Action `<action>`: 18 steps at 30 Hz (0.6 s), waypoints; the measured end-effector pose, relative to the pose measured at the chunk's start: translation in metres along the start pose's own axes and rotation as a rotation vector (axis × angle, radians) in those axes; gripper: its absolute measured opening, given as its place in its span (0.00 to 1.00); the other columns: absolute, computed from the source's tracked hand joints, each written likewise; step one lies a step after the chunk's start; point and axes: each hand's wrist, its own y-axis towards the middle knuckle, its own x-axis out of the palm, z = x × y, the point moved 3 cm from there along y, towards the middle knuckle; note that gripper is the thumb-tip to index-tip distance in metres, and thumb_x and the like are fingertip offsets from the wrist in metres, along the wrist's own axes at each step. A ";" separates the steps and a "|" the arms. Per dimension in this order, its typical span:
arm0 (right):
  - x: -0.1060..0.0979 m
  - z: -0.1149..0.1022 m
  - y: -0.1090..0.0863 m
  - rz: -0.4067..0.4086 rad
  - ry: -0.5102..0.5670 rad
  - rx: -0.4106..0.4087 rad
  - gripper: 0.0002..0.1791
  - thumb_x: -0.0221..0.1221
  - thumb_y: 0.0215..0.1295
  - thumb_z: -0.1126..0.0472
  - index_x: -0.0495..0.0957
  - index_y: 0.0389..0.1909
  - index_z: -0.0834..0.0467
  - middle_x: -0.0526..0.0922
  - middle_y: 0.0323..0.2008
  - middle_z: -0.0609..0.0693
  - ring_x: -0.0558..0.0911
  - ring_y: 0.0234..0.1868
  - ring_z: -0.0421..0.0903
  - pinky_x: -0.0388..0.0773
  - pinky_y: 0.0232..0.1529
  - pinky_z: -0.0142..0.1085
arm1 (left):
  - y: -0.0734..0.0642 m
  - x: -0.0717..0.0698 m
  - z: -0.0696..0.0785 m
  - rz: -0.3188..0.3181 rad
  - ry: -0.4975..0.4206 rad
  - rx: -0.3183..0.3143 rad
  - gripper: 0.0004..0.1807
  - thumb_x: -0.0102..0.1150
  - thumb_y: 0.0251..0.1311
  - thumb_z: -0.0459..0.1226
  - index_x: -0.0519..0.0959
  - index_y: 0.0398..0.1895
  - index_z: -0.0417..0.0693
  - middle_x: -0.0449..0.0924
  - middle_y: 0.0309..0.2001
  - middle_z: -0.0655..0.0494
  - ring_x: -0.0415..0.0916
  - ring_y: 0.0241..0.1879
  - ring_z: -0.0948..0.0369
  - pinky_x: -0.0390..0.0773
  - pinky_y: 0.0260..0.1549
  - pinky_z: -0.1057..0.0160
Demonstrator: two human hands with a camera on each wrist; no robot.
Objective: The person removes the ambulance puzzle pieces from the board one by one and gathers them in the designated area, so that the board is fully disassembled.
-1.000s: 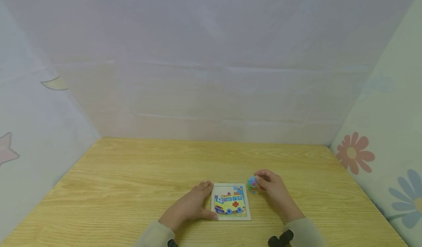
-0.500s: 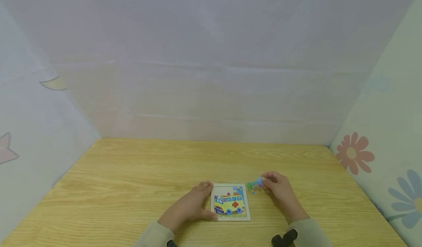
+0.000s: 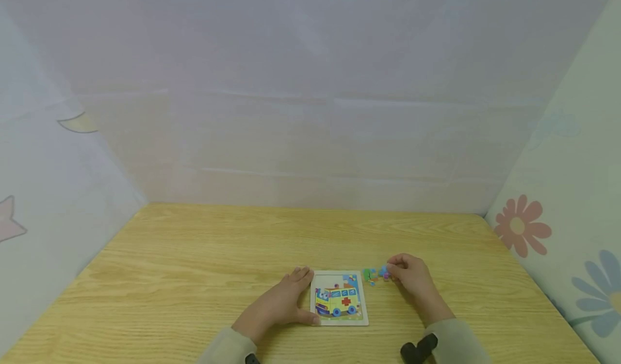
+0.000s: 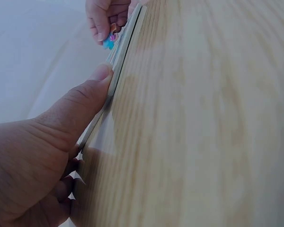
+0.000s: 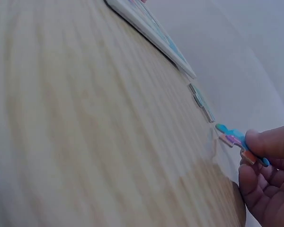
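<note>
A square jigsaw puzzle board (image 3: 365,310) with a pale frame and a yellow ambulance picture lies on the table. Its upper left part shows bare backing. My left hand (image 3: 283,302) holds the board's left side, thumb at the near corner and fingers at the far one. In the left wrist view the thumb (image 4: 83,99) presses on the near edge. My right hand (image 3: 412,277), to the right of the board, pinches a blue, pink and orange puzzle piece (image 5: 234,137) between thumb and fingers. Beside it, near the board's far right corner, lies a green and blue puzzle piece (image 3: 370,275).
The wood-grain table (image 3: 204,256) stretches out around the board. Pale cloth walls enclose its back and sides, the right one printed with flowers (image 3: 523,225). Dark devices (image 3: 417,349) are strapped at both cuffs.
My right hand has moved to the right with its puzzle piece, away from the board, uncovering the green piece. My left hand and the board have stayed in place.
</note>
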 end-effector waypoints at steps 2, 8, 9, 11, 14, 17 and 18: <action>0.000 0.000 0.001 0.005 -0.053 -0.005 0.07 0.56 0.60 0.68 0.77 0.37 0.67 0.79 0.28 0.53 0.76 0.28 0.43 0.77 0.29 0.30 | 0.000 0.000 0.000 0.001 -0.003 0.000 0.59 0.63 0.39 0.64 0.55 0.70 0.40 0.49 0.72 0.44 0.45 0.71 0.46 0.51 0.67 0.47; 0.000 0.000 0.001 0.022 -0.153 -0.024 0.06 0.57 0.60 0.66 0.78 0.36 0.64 0.79 0.31 0.53 0.74 0.33 0.46 0.74 0.32 0.33 | 0.000 0.000 0.000 0.001 -0.006 -0.005 0.59 0.64 0.38 0.64 0.55 0.70 0.40 0.49 0.72 0.45 0.45 0.71 0.47 0.51 0.67 0.47; 0.000 0.000 0.001 0.027 -0.170 -0.033 0.06 0.57 0.60 0.66 0.79 0.35 0.63 0.79 0.32 0.53 0.74 0.34 0.47 0.73 0.33 0.33 | 0.000 0.000 0.000 0.000 -0.006 -0.006 0.59 0.64 0.38 0.64 0.55 0.70 0.40 0.49 0.72 0.45 0.45 0.71 0.47 0.51 0.67 0.47; -0.001 -0.001 0.000 0.036 -0.194 -0.044 0.06 0.58 0.59 0.65 0.79 0.35 0.62 0.79 0.33 0.53 0.74 0.36 0.47 0.73 0.35 0.35 | 0.000 -0.001 0.001 -0.001 -0.006 -0.006 0.59 0.64 0.39 0.64 0.55 0.70 0.40 0.49 0.72 0.45 0.45 0.71 0.47 0.51 0.67 0.47; -0.002 -0.002 -0.002 0.046 -0.211 -0.055 0.06 0.59 0.59 0.64 0.80 0.35 0.62 0.80 0.34 0.53 0.75 0.37 0.48 0.74 0.38 0.37 | -0.001 -0.001 0.001 -0.004 -0.013 -0.007 0.59 0.64 0.39 0.63 0.54 0.70 0.40 0.49 0.72 0.45 0.44 0.71 0.47 0.51 0.68 0.47; -0.003 -0.004 -0.003 0.053 -0.217 -0.057 0.08 0.58 0.59 0.63 0.80 0.36 0.62 0.80 0.35 0.53 0.76 0.38 0.48 0.75 0.40 0.40 | -0.001 -0.002 0.002 -0.007 -0.021 -0.010 0.58 0.64 0.39 0.63 0.54 0.70 0.40 0.49 0.72 0.45 0.44 0.71 0.47 0.51 0.68 0.47; -0.003 -0.005 -0.003 0.056 -0.222 -0.059 0.08 0.58 0.59 0.63 0.80 0.37 0.62 0.81 0.36 0.53 0.76 0.39 0.48 0.76 0.40 0.41 | -0.001 -0.002 0.002 -0.008 -0.022 -0.009 0.58 0.64 0.39 0.63 0.54 0.70 0.40 0.49 0.72 0.45 0.44 0.71 0.47 0.50 0.68 0.47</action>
